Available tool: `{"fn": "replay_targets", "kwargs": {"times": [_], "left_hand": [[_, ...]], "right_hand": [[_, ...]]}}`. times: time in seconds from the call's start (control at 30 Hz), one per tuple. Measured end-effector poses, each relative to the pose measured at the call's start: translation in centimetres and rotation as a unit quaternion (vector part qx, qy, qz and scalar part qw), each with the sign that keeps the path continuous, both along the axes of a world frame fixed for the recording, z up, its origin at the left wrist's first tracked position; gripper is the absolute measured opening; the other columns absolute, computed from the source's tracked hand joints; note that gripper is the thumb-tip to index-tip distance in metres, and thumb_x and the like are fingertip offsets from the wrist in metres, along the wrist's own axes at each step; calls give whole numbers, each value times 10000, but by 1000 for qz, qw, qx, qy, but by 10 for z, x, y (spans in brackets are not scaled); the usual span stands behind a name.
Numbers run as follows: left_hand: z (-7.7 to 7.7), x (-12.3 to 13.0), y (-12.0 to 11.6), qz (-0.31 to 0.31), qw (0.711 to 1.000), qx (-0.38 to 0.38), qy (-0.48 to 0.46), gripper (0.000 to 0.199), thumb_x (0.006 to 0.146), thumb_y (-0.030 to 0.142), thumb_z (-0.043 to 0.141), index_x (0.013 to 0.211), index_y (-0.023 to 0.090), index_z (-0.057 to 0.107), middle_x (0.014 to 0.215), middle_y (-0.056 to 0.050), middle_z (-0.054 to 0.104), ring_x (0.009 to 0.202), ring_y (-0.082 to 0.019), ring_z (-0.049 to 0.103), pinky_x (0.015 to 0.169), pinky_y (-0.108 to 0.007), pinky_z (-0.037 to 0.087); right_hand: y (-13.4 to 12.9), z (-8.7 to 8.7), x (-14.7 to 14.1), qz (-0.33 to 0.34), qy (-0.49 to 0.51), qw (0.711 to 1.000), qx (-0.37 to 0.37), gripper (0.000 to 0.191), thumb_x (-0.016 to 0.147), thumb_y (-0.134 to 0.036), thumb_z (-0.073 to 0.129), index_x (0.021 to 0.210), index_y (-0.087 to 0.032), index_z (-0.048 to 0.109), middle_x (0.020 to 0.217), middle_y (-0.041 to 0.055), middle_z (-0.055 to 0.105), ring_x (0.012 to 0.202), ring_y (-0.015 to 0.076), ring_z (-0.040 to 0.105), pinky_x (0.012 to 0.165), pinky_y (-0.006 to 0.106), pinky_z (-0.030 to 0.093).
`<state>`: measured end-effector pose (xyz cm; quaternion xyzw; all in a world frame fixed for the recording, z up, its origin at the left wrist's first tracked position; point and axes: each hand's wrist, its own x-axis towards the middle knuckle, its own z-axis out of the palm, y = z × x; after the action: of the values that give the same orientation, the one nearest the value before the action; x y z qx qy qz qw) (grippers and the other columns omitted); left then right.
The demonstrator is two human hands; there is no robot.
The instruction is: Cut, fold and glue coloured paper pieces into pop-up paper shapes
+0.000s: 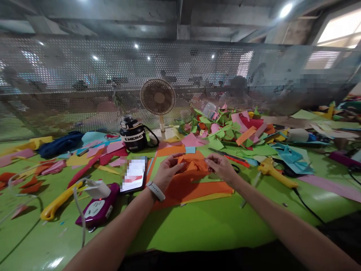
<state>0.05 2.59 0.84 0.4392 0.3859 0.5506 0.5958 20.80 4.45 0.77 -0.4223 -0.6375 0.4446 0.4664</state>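
A piece of folded orange paper with several pointed flaps lies between my hands, above larger orange sheets. My left hand, with a pale watch band at the wrist, is closed on its left side, thumb and fingers pinching it. From the right, my right hand has its thumb and fingertips pinched together at the paper's right edge. Its exact grip is small and partly blurred. Beneath both hands are flat orange sheets with a yellow edge showing. Scissors lie partly hidden behind my right hand.
A phone, a purple power strip and a yellow glue gun stand left. Another glue gun lies right, its cord trailing. Behind are a black bottle, a fan and a heap of paper scraps.
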Motion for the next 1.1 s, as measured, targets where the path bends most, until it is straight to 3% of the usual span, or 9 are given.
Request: {"fn": "replay_targets", "kwargs": {"times": [0.2,0.3,0.37,0.57,0.93,1.1], "left_hand": [[-3,4,-1,20,999,22,28,453,609,311,798,995,169,609,808,-25,727,682,-146,667,684,-287,539],[-3,6,-3,9,999,31,33,435,617,316,792,982,173,602,810,-23,727,708,-153,670,713,-300,543],[-3,7,-4,1,999,35,42,433,629,323,782,991,173,598,806,-23,725,712,-154,670,722,-305,541],[-3,5,-2,16,998,38,53,441,641,344,760,1008,170,587,806,-18,705,711,-151,657,715,-314,541],[-5,4,-1,61,994,38,79,382,699,433,681,980,189,595,753,9,632,731,-165,635,683,-308,533],[-4,4,-1,70,992,52,94,300,721,378,668,946,193,599,712,12,629,698,-157,625,680,-304,535]], "right_hand": [[0,-4,1,1,-26,1000,1,377,752,-505,592,909,-163,563,562,-57,491,474,89,435,448,216,353],[-3,-6,0,-5,-88,994,58,532,709,-462,678,1126,-165,530,596,-67,462,507,94,421,448,211,334],[-5,-7,-1,-22,-130,986,102,565,699,-431,698,1175,-173,534,622,-53,484,523,100,426,468,218,343],[-5,-7,-1,-67,-164,970,169,280,826,-357,535,1010,-179,647,642,7,553,557,134,478,522,253,386],[-2,-7,0,-100,-128,977,141,204,808,-336,516,938,-205,602,671,1,581,546,136,540,518,247,414],[-1,-8,1,-114,-128,974,150,222,808,-325,518,972,-199,599,664,6,575,556,148,528,531,261,426]]}}
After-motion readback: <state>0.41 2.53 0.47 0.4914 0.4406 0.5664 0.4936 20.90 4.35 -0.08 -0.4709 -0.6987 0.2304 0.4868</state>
